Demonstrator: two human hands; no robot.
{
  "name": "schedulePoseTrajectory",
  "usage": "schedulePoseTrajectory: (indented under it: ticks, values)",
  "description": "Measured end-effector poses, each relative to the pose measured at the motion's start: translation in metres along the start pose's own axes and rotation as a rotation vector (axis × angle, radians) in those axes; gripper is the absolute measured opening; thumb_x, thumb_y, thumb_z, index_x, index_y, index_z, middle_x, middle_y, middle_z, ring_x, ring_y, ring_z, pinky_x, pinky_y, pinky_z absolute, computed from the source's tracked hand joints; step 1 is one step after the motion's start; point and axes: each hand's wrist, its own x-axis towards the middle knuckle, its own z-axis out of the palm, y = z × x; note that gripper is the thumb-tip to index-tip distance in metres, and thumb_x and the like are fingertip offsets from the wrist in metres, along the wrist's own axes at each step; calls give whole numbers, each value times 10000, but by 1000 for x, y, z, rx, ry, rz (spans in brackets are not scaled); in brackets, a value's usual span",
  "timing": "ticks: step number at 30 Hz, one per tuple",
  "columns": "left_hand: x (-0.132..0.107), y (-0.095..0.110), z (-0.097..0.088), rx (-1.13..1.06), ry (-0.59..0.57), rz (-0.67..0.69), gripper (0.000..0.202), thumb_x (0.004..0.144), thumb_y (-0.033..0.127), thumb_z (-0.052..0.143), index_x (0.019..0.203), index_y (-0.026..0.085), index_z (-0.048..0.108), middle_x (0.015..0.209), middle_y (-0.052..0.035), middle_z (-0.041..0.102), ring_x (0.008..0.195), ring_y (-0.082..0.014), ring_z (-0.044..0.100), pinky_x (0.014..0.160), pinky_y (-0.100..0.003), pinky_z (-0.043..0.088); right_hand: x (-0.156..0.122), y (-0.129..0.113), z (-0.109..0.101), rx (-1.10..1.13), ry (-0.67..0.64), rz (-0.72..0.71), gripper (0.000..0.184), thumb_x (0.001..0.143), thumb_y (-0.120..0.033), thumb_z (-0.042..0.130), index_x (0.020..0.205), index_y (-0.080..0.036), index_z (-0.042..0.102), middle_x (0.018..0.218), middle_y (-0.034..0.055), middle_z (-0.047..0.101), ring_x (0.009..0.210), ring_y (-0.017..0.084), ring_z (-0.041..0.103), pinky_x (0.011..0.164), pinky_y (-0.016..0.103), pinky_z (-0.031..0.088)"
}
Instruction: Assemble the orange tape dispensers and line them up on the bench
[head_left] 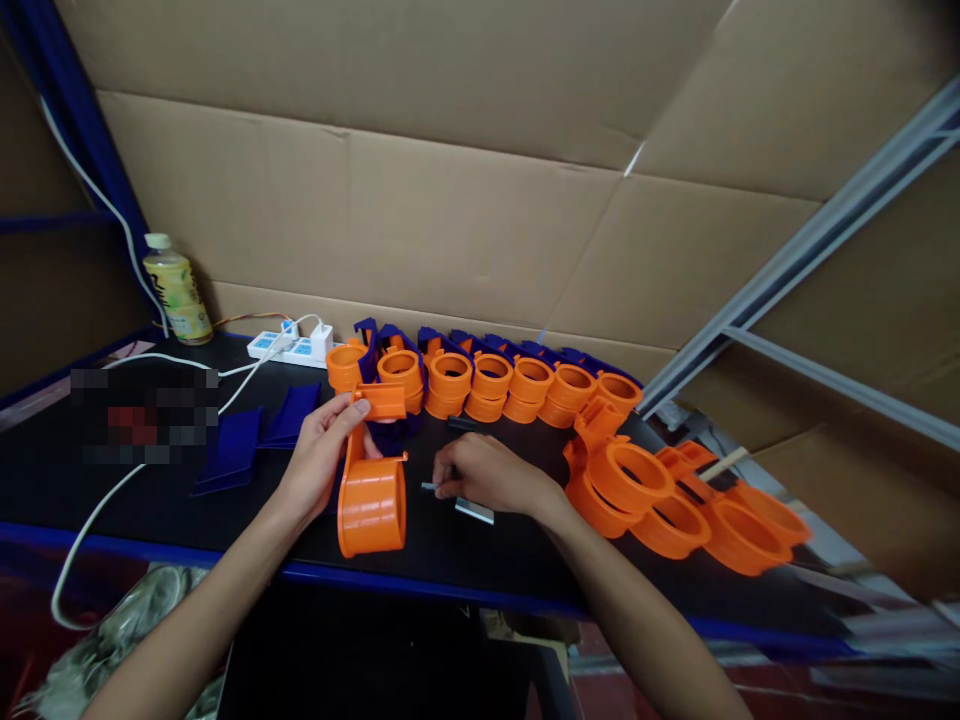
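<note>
My left hand [319,455] grips an orange plastic ring holder [373,508], its round cup toward me and its flat bracket end up by my thumb. Over the black tabletop, my right hand [480,470] pinches a small thin piece that looks like a spring [428,487]. Just below those fingers lies a short silver metal bar [475,512]. A small black part [463,424] rests behind the right hand. Along the back stands a row of several orange rings with dark blue brackets [491,374].
More orange ring holders [671,510] are piled at the right. Dark blue plates [229,446] lie at the left. A white power strip [291,346] with cables and a yellow-labelled bottle [178,290] stand at the back left. A cardboard wall [420,210] closes off the rear.
</note>
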Motion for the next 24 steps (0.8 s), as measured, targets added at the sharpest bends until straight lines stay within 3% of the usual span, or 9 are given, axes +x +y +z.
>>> schedulePoseTrajectory:
  ticks: [7,16,24]
  values:
    - [1,1,-1,5,-2,-27,356,849,477,698,982,148,731,570,-15,693,466,-166,602,540,-267,469,1,2,-1,30,7,-2,75,874,-286,726,859,-226,770,854,10,771,790,146,678,645,217,371]
    - [1,1,-1,28,-15,-40,371,849,489,697,1012,158,739,558,-11,686,479,-179,608,559,-279,461,5,10,0,16,39,10,316,892,-481,712,760,-194,698,687,-3,680,630,119,564,571,242,281]
    - [2,-2,-3,30,-43,-48,303,857,469,704,950,180,706,565,-6,693,475,-162,593,560,-265,460,7,18,1,179,19,-2,413,828,-545,745,682,-176,627,617,-40,602,585,92,469,541,234,240]
